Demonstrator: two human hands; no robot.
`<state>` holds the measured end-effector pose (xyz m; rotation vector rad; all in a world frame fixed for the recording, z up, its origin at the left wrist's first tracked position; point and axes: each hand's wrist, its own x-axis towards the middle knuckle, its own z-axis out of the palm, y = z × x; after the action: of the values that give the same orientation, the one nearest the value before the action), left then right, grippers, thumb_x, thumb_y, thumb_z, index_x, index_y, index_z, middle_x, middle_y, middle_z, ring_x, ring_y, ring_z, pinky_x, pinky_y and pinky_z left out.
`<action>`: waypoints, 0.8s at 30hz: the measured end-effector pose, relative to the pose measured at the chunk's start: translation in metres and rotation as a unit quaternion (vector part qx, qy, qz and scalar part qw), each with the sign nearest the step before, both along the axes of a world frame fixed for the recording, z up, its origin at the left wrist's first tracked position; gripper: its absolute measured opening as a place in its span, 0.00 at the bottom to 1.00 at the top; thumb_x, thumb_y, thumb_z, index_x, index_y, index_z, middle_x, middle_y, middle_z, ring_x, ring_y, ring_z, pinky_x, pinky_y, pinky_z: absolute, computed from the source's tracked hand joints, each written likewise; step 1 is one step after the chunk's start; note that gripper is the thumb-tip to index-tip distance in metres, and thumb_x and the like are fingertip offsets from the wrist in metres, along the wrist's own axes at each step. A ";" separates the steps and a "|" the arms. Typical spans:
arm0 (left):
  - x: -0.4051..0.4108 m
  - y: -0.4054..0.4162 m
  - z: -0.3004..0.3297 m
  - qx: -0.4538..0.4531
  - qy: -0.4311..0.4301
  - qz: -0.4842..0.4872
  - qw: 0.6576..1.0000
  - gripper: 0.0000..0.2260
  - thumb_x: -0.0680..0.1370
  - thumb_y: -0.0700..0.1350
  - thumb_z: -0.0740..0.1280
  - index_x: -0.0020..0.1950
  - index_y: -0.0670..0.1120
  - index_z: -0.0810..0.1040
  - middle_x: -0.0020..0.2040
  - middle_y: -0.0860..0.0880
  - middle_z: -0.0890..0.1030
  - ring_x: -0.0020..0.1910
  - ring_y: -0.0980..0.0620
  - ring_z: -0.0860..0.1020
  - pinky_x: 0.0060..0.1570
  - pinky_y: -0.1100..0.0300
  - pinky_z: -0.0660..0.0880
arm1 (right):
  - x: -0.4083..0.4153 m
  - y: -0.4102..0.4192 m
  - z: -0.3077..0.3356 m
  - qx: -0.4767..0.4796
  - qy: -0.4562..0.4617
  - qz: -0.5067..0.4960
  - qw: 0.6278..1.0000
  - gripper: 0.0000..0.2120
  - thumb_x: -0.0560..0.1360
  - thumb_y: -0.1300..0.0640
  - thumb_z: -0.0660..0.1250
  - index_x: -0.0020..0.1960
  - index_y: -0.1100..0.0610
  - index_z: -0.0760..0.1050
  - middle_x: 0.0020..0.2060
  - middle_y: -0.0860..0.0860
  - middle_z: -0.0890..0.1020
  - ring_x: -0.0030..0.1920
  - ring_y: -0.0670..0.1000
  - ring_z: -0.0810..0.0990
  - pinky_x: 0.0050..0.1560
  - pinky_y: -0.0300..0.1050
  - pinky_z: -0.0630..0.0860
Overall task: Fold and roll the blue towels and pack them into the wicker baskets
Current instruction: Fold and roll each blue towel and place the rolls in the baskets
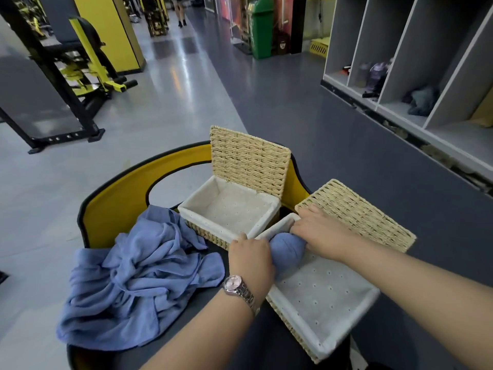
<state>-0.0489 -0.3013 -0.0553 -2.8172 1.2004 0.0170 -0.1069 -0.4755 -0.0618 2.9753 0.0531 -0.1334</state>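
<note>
A rolled blue towel (pixel 288 249) lies at the far left corner of the nearer wicker basket (pixel 346 327), on its white liner. My left hand (pixel 250 256) grips the roll's left end, a watch on its wrist. My right hand (pixel 318 231) holds the roll's right end, against the basket's far rim. The basket's lid (pixel 368 212) is folded open behind it. A second wicker basket (pixel 210 209) stands further back, with nothing on its white liner and its lid (pixel 249 158) upright. A heap of loose blue towels (pixel 133 276) lies to the left.
Everything sits on a dark surface with a yellow curved back (pixel 120 193). Grey floor surrounds it. Gym machines (pixel 69 76) stand at the far left, and open grey lockers (pixel 416 76) line the right wall. A green bin (pixel 262 30) is far back.
</note>
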 end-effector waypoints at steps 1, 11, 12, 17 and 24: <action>0.003 -0.003 -0.001 0.025 0.027 0.012 0.999 0.08 0.74 0.45 0.65 0.52 0.48 0.78 0.50 0.47 0.81 0.54 0.45 0.75 0.44 0.56 0.68 | 0.003 0.003 -0.002 -0.012 -0.004 -0.002 1.000 0.09 0.62 0.63 0.70 0.41 0.53 0.80 0.38 0.49 0.80 0.50 0.53 0.70 0.47 0.46 0.63; 0.017 -0.007 -0.004 0.064 0.082 0.035 0.994 0.10 0.73 0.47 0.67 0.53 0.48 0.78 0.51 0.47 0.81 0.51 0.46 0.80 0.40 0.58 0.69 | 0.012 0.007 -0.009 -0.076 0.030 -0.019 0.996 0.10 0.65 0.64 0.67 0.43 0.53 0.80 0.40 0.50 0.81 0.52 0.56 0.74 0.49 0.49 0.66; 0.016 -0.006 -0.002 0.061 0.084 0.031 0.994 0.09 0.73 0.47 0.66 0.52 0.48 0.78 0.51 0.47 0.81 0.51 0.46 0.80 0.40 0.58 0.69 | 0.013 0.009 -0.008 -0.078 0.025 -0.018 0.996 0.11 0.68 0.64 0.64 0.47 0.53 0.79 0.44 0.51 0.81 0.55 0.56 0.72 0.53 0.49 0.65; 0.013 0.034 0.010 -0.106 0.120 -0.016 0.987 0.08 0.75 0.52 0.61 0.46 0.51 0.77 0.43 0.49 0.82 0.45 0.46 0.80 0.36 0.59 0.67 | 0.005 0.035 0.020 -0.036 0.014 -0.074 0.997 0.15 0.73 0.62 0.58 0.56 0.51 0.75 0.54 0.49 0.78 0.59 0.55 0.71 0.60 0.48 0.64; 0.043 0.172 0.014 -0.172 0.083 0.091 0.977 0.08 0.75 0.51 0.62 0.47 0.50 0.77 0.45 0.51 0.83 0.46 0.50 0.80 0.39 0.57 0.74 | 0.036 0.148 0.045 0.140 -0.035 -0.039 0.989 0.09 0.78 0.57 0.57 0.45 0.52 0.75 0.44 0.53 0.81 0.49 0.58 0.77 0.51 0.49 0.67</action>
<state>-0.0058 -0.1291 -0.0416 -3.2806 1.0590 0.0637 -0.0711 -0.3275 -0.0164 3.2610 -0.0571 -0.0339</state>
